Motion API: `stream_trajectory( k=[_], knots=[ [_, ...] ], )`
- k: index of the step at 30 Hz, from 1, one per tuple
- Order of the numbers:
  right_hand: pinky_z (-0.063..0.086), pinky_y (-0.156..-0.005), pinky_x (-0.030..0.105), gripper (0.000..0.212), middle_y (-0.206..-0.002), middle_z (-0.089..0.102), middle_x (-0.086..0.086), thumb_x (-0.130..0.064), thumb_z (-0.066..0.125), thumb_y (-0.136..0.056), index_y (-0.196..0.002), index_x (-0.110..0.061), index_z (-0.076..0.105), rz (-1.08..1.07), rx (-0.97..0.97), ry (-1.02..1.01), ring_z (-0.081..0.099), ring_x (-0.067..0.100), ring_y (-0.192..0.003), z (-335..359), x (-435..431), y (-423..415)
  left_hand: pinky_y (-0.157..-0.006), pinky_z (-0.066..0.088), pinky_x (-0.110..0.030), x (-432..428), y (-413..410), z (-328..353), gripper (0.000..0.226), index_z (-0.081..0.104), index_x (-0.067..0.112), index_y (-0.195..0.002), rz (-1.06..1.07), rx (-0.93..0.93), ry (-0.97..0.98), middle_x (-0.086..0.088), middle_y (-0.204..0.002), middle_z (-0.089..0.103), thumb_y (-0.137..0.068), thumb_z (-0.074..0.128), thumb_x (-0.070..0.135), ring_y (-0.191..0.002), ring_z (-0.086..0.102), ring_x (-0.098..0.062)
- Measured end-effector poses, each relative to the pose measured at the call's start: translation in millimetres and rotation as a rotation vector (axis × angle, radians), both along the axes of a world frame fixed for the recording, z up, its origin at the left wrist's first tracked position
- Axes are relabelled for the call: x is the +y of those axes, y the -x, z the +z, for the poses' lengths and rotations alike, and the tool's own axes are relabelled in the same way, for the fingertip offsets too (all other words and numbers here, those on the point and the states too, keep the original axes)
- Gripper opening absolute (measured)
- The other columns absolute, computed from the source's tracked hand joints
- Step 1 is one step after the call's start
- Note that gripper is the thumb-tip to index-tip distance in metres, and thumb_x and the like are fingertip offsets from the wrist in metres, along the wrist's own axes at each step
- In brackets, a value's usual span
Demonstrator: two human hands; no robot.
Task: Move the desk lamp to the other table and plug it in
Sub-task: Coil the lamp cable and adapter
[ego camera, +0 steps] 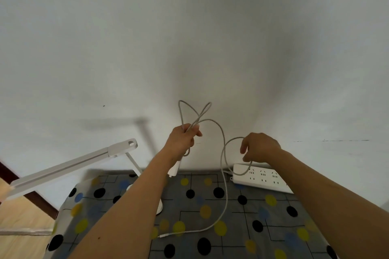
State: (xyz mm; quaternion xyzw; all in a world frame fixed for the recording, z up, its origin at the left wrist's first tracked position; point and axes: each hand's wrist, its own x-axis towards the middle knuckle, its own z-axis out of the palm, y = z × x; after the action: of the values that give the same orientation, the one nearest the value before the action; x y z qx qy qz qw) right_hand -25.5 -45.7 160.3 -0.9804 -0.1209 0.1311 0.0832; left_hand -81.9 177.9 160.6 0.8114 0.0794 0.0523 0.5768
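A white desk lamp (pixel 69 164) stands on the table at the left, its long head reaching out past the table's left edge; my left forearm hides most of its round base (pixel 159 206). My left hand (pixel 182 139) is raised and grips a bundle of loops of the lamp's white cable (pixel 224 174), and the white plug adapter (pixel 174 169) hangs below it. My right hand (pixel 260 148) pinches another loop of the same cable just above the power strip (pixel 263 177). The cable's loose end lies on the cloth near the front.
The table is covered with a grey cloth (pixel 231 216) with black, yellow and blue dots. The white power strip lies at the back right against a plain white wall (pixel 189 38). Wooden floor (pixel 23 212) shows at the lower left, beyond the table's edge.
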Motion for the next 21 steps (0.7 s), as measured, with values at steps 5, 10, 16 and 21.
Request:
stream_trajectory(
  k=[5, 10, 16, 21],
  knots=[
    [0.046, -0.084, 0.03, 0.046, -0.126, 0.048, 0.005, -0.014, 0.07, -0.079, -0.123, -0.022, 0.058, 0.033, -0.384, -0.258, 0.044, 0.021, -0.116, -2.1, 8.5, 3.3, -0.06, 0.048, -0.017, -4.8, -1.1, 9.1, 0.033, 0.064, 0.016, -0.082, -0.116, 0.008, 0.055, 0.003, -0.049, 0.055, -0.096, 0.046, 0.038, -0.053, 0.06, -0.008],
    [0.045, -0.078, 0.03, 0.048, -0.105, 0.055, 0.004, -0.021, 0.071, -0.078, -0.124, -0.022, 0.057, 0.118, -0.448, -0.389, 0.053, 0.02, -0.099, 16.4, 26.6, 1.4, -0.052, 0.051, -0.021, -13.3, 3.2, 16.1, 0.031, 0.061, 0.016, -0.079, -0.22, 0.042, 0.114, 0.007, -0.045, 0.045, -0.097, 0.045, 0.036, -0.043, 0.048, -0.01],
    [0.045, -0.061, 0.025, 0.028, -0.062, 0.059, -0.002, -0.034, 0.064, -0.085, -0.081, -0.008, 0.074, 0.06, -0.195, -0.196, 0.059, 0.016, -0.064, 21.0, 18.5, -1.0, -0.042, 0.038, -0.018, -8.5, 7.2, 21.0, 0.033, 0.06, 0.016, -0.071, -0.128, 0.015, 0.155, 0.006, -0.046, 0.04, -0.095, 0.049, 0.036, -0.04, 0.035, -0.009],
    [0.039, -0.05, 0.019, 0.033, -0.05, 0.06, -0.005, -0.04, 0.065, -0.085, -0.064, -0.017, 0.074, -0.004, -0.134, -0.356, 0.053, 0.003, -0.046, 29.8, 14.9, -1.1, -0.044, 0.037, -0.02, -3.5, 10.9, 15.7, 0.034, 0.064, 0.014, -0.078, -0.078, 0.072, 0.014, 0.002, -0.052, 0.041, -0.085, 0.061, 0.047, -0.042, 0.035, -0.009]
  ],
)
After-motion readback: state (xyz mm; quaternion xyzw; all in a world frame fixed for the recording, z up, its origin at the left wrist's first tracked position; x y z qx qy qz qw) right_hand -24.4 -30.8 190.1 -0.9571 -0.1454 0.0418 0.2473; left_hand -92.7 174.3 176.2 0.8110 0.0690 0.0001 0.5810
